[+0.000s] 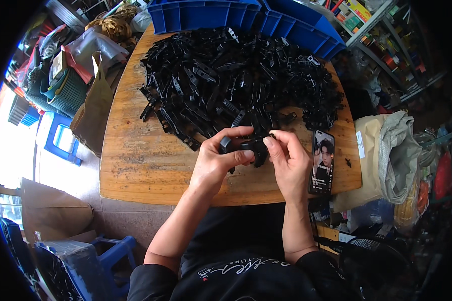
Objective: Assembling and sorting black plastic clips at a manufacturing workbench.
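Left grip [213,158] and right grip [292,164], thumbs and fingers nearly closed, hold a small black plastic part [257,146] between them at mid-frame; its long axis is too hidden to tell.

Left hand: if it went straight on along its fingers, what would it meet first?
The black part held between the hands, which the left hand already seems to touch. Just past it come the fingertips of the right hand; exact depth is unclear from this view.
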A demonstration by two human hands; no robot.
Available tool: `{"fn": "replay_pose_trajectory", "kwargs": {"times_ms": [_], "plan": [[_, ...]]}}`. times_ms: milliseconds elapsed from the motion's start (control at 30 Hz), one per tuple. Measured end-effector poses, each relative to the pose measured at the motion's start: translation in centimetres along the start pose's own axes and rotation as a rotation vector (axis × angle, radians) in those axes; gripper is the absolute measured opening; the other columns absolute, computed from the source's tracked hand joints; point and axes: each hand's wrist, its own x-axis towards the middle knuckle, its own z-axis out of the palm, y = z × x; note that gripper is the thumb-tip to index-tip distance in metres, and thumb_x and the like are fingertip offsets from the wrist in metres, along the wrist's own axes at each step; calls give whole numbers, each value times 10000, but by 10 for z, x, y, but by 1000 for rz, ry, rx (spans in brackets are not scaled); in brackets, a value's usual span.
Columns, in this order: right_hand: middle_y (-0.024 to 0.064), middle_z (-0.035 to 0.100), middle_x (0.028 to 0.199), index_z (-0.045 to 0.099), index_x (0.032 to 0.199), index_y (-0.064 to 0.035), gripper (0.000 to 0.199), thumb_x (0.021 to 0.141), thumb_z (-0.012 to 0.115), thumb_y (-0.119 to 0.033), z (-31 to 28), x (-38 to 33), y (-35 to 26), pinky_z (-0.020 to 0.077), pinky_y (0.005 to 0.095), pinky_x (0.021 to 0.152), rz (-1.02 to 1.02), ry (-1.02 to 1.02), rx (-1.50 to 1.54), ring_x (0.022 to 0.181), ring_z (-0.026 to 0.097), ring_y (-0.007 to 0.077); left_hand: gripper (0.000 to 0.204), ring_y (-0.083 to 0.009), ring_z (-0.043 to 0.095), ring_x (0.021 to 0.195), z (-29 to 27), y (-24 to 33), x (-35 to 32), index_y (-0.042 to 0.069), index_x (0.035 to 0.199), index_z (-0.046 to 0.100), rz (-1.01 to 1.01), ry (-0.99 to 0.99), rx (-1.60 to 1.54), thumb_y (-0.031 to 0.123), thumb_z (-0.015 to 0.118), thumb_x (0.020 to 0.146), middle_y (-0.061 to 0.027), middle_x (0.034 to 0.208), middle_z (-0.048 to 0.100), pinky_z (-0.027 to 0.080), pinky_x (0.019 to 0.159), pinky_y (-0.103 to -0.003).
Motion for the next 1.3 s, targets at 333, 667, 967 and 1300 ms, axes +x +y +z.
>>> {"fn": "replay_pose_trajectory", "kwargs": {"times_ms": [333,667,967,1300], "plan": [[86,618,877,598,1053,-41,294,768,652,-89,-21,49,46,451,273,679,-199,-44,-527,741,552,178,268,-121,554,652,-7,-6,7,7,1001,597,96,89,-295,-31,619,737,-47,736,592,450,645,-242],[84,611,823,624,860,-44,171,703,685,-72,-20,47,46,437,349,720,-251,2,-677,790,538,269,257,-119,565,665,-10,-6,5,10,1001,599,61,91,-297,-28,613,747,-49,765,596,466,648,-249],[100,554,732,570,764,-25,83,715,636,-15,-24,37,44,445,320,694,-118,-205,-640,745,556,251,264,-128,581,674,-13,-6,6,8,1001,602,76,106,-306,-39,588,742,-68,782,610,481,661,-249],[171,552,1098,448,1126,-9,391,781,633,-11,-18,14,-4,347,358,982,-201,-313,355,1080,517,239,282,-136,582,662,-10,-3,1,-24,1001,600,1,-50,-206,-32,566,721,-82,750,612,482,681,-249]]}}
